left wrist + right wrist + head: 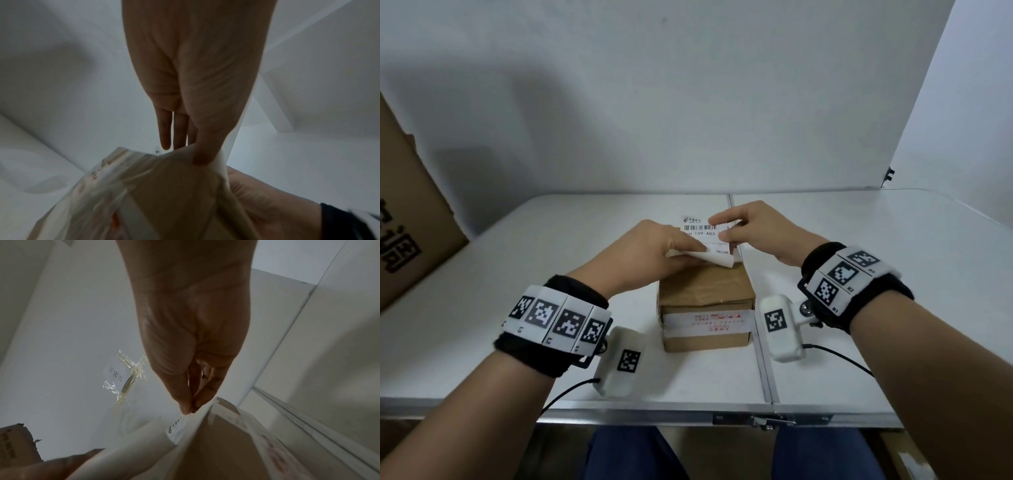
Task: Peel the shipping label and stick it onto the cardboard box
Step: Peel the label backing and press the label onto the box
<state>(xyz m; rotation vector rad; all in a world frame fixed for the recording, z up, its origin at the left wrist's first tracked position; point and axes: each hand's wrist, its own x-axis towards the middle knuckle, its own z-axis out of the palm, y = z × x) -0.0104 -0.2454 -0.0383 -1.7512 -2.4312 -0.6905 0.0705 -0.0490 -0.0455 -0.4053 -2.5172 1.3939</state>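
A small brown cardboard box [705, 291], taped with a white band, stands mid-table. Over its far end the white shipping label [700, 229] with a barcode is held above the box top. My left hand [671, 251] pinches the near edge, where a white layer [717, 258] curls back. My right hand [726, 228] pinches the label's far right corner between thumb and fingers. In the left wrist view the thumb [203, 155] presses the white sheet [223, 164] above the box [170, 199]. In the right wrist view my fingertips [186, 408] nip the label edge [180, 426].
The white folding table [876, 274] has a seam running down its middle beside the box. A large brown carton [410, 219] leans at the left. White walls stand close behind and to the right. A taped paper note [118, 374] is stuck to the wall.
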